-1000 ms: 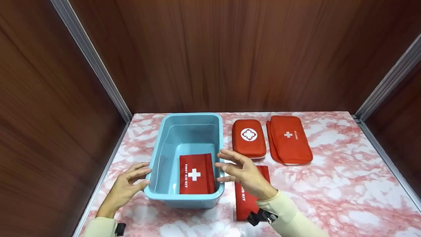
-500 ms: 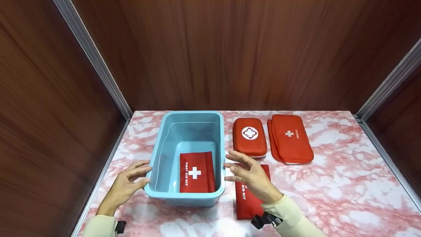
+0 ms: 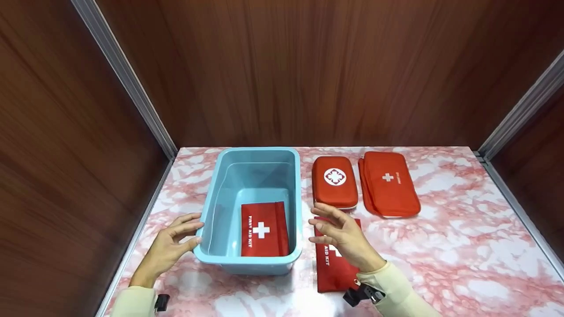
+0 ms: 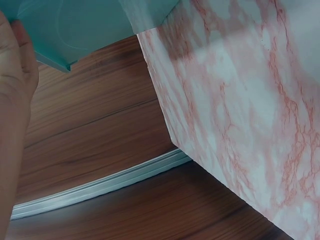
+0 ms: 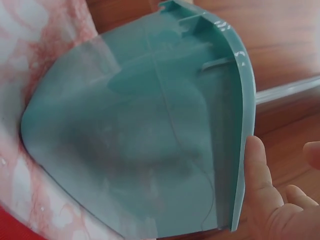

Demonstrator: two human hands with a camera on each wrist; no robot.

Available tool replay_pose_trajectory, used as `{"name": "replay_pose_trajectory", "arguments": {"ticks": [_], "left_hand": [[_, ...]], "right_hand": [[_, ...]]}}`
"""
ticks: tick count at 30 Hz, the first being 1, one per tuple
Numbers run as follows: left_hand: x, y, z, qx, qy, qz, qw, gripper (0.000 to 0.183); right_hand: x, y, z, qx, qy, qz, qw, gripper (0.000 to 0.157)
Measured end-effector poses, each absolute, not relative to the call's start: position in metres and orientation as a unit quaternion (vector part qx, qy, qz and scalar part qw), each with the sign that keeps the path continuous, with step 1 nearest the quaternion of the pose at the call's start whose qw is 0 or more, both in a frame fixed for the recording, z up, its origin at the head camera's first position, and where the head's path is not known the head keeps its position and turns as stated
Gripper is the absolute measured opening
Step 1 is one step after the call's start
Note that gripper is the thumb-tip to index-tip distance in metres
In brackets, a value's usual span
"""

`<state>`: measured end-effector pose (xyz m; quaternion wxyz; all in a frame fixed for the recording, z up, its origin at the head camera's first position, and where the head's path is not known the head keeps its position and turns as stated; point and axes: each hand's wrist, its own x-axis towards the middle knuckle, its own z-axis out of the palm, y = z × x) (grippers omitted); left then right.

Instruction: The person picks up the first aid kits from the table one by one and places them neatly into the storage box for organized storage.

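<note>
A light blue plastic bin (image 3: 214, 207) stands on the table, with a flat red first aid pouch (image 3: 264, 244) lying inside against its right part. My left hand (image 3: 169, 244) is at the bin's left rim, fingers loosely bent and fingertips at the edge. To the right of the bin my right hand (image 3: 346, 237) hovers with its fingers spread, apart from the rim and holding nothing. Below it, partly covered, lies a second flat red first aid pouch (image 3: 335, 275). In the right wrist view the bin's outer wall (image 5: 125, 135) fills the middle.
A hard red first aid case (image 3: 335, 191) with a white round emblem lies right of the bin. Beside it is a larger red zip pouch (image 3: 394, 198). Brown wood-grain panels (image 3: 282, 75) enclose the marbled table (image 3: 462, 246) at the back and sides.
My right hand has moved right, from over the bin's right rim to above the flat pouch on the table. The left hand stays at the left rim.
</note>
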<state>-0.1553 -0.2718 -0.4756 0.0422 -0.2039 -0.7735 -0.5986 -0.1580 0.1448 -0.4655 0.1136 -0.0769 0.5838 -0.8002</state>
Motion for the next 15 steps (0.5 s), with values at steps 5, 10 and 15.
{"name": "replay_pose_trajectory", "arguments": {"ticks": [5,10,15], "left_hand": [[-0.155,-0.272,-0.477,-0.201,-0.772,-0.602,0.04,0.032],[-0.155,-0.272,-0.477,-0.2,-0.772,-0.601,0.039,0.032],[-0.155,-0.272,-0.476,-0.201,-0.772,-0.601,0.039,0.032]], "right_hand": [[-0.159,0.15,-0.471,-0.063,0.589,-0.796,0.122,0.062],[-0.158,0.153,-0.477,-0.058,0.589,-0.796,0.126,0.065],[-0.157,0.156,-0.483,-0.056,0.591,-0.795,0.123,0.061]]}}
